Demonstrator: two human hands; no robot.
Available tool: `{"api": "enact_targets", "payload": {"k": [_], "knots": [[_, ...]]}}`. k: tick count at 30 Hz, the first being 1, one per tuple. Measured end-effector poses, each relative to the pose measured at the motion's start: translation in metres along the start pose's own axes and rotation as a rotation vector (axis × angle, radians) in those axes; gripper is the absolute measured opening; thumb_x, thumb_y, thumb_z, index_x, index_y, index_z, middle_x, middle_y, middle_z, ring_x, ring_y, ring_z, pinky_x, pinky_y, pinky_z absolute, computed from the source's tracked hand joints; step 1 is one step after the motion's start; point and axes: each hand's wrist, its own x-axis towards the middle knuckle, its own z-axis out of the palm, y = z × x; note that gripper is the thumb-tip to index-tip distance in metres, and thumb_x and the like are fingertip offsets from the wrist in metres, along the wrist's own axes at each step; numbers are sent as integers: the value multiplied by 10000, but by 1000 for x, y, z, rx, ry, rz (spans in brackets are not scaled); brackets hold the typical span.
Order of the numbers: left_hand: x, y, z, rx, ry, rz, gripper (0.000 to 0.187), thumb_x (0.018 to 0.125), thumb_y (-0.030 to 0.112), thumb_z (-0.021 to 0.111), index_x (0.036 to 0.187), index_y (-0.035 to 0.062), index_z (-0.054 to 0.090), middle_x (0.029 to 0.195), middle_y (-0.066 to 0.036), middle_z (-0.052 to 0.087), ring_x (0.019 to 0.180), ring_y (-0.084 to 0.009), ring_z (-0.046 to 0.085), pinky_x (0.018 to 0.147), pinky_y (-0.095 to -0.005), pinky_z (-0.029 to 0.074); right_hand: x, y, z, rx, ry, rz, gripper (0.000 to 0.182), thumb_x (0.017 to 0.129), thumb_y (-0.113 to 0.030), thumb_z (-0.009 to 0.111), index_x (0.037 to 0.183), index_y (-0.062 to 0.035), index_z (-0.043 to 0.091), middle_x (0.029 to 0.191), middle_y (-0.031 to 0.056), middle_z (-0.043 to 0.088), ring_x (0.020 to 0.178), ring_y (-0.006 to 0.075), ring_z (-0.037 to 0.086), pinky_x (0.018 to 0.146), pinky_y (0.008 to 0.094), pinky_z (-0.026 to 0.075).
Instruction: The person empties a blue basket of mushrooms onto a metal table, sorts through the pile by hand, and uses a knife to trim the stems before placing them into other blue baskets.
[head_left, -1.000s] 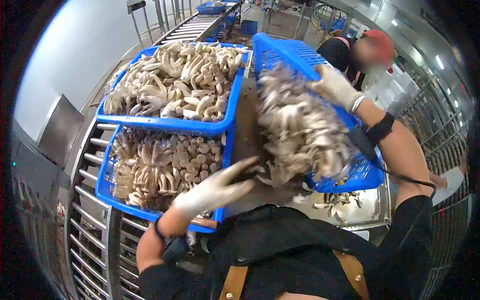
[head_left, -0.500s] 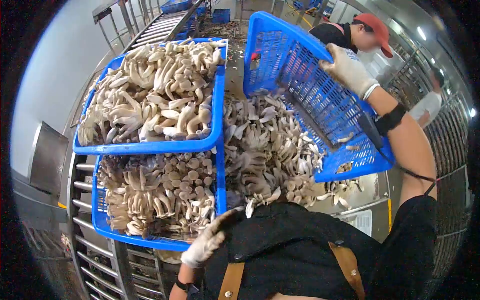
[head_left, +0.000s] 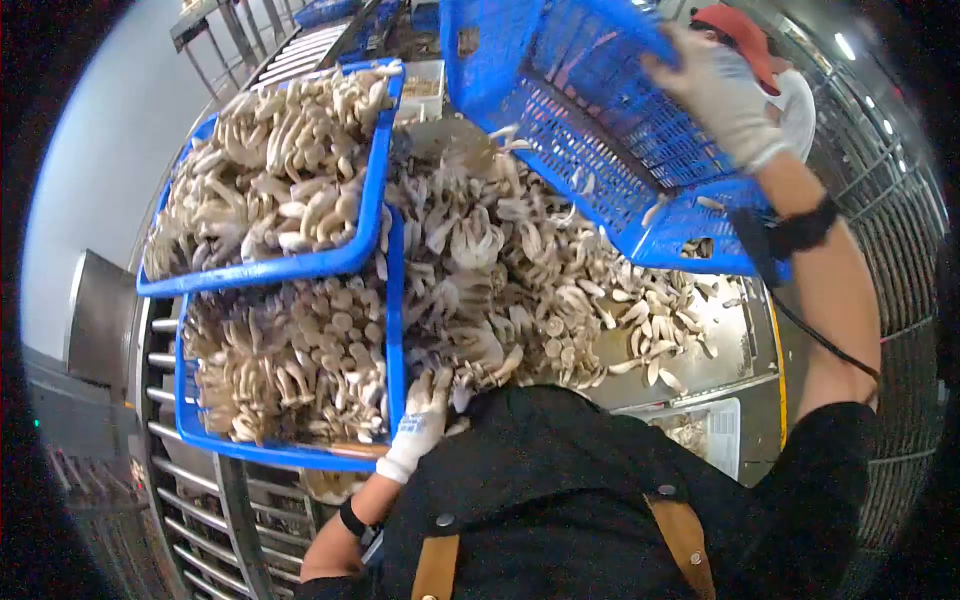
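Observation:
My right hand (head_left: 722,98), in a white glove and blurred, is at the upper rim of a tilted blue plastic crate (head_left: 610,120) and holds it up. A few loose mushrooms cling inside the crate. Below it, a large heap of long-stemmed mushrooms (head_left: 480,270) spreads over a metal table (head_left: 728,335). My gloved left hand (head_left: 422,425) lies with fingers stretched out at the heap's near edge, beside the right side of the lower blue crate (head_left: 396,330). That crate is full of mushrooms.
Another full blue crate (head_left: 270,268) rests partly on the lower one, to the left. Both stand on a roller conveyor (head_left: 190,467). A white container (head_left: 722,440) sits below the table's near edge. Across the table is a person in a red cap (head_left: 740,35).
The tilted crate has moved up and away from me, baring more of the heap and table. My left hand has reached forward to the heap's edge, its fingers straightening.

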Motion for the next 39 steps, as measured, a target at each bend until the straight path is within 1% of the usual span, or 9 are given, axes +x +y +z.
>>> {"api": "enact_targets", "payload": {"k": [3, 5, 6, 9, 10, 20, 27, 33, 39], "knots": [[5, 18, 22, 89, -7, -131, 914, 670, 205, 749, 1416, 53, 243, 1356, -361, 257, 1227, -527, 322, 973, -494, 380, -25, -5, -55, -33, 87, 194, 466, 805, -456, 601, 1101, -98, 569, 856, 128, 639, 817, 272, 625, 797, 407, 479], [14, 27, 32, -90, -29, -346, 1123, 609, 171, 820, 1460, 73, 94, 1389, -398, 154, 1252, -553, 281, 1020, -485, 359, -31, 88, -39, -355, 237, -423, 340, 872, -225, 596, 1160, -46, 564, 1064, 166, 619, 861, 319, 632, 760, 367, 496], [19, 22, 46, -112, 22, -331, 1165, 589, 164, 840, 1463, 73, 75, 1391, -394, 156, 1254, -537, 297, 1019, -477, 363, -37, 85, -51, 38, 96, 79, 360, 895, -226, 580, 1190, -23, 549, 1092, 160, 615, 911, 221, 622, 759, 328, 492], [37, 14, 98, -49, 100, -306, 1219, 561, 152, 871, 1462, 68, 54, 1427, -345, 143, 1244, -458, 383, 1003, -438, 393, -65, 123, -78, -31, 187, -20, 355, 894, -212, 584, 1190, -19, 554, 1086, 153, 624, 915, 153, 612, 756, 296, 486], [42, -9, 130, -886, 5, -316, 1256, 533, 172, 888, 1464, 69, 52, 1410, -291, 278, 1216, -384, 447, 976, -411, 417, -77, 137, -82, -47, 159, 30, 354, 892, -209, 585, 1188, -19, 555, 1084, 152, 623, 916, 155, 612, 758, 297, 487], [128, -25, 183, 405, 138, -233, 593, 780, 437, 619, 1223, 47, 558, 1132, -196, 615, 1052, -359, 588, 897, -422, 455, -178, 245, -82, -70, -59, 346, 338, 870, -179, 599, 1167, -23, 563, 1071, 145, 621, 927, 178, 609, 775, 308, 489], [189, 17, 76, -144, -282, -220, 553, 783, 344, 624, 1222, 21, 528, 1131, -233, 601, 1020, -388, 586, 891, -403, 462, -193, 250, -84, -23, -104, 353, 328, 854, -158, 609, 1152, -26, 570, 1061, 140, 620, 935, 195, 606, 788, 316, 490], [17, 78, -187, -756, 1131, -3, 275, 849, 156, 624, 1099, 45, 598, 995, -62, 630, 823, -112, 575, 663, -239, 468, -137, 181, -73, 103, -73, 86, 321, 841, -140, 617, 1139, -28, 575, 1053, 135, 619, 941, 209, 605, 798, 323, 491], [-138, 51, -214, -1304, 1069, 536, 529, 924, 422, 481, 1320, 72, 452, 1283, -99, 530, 1131, -269, 521, 975, -454, 416, -56, -45, -87, 483, 67, -554, 315, 827, -122, 625, 1126, -31, 580, 1045, 131, 618, 948, 222, 603, 809, 330, 492]]}}
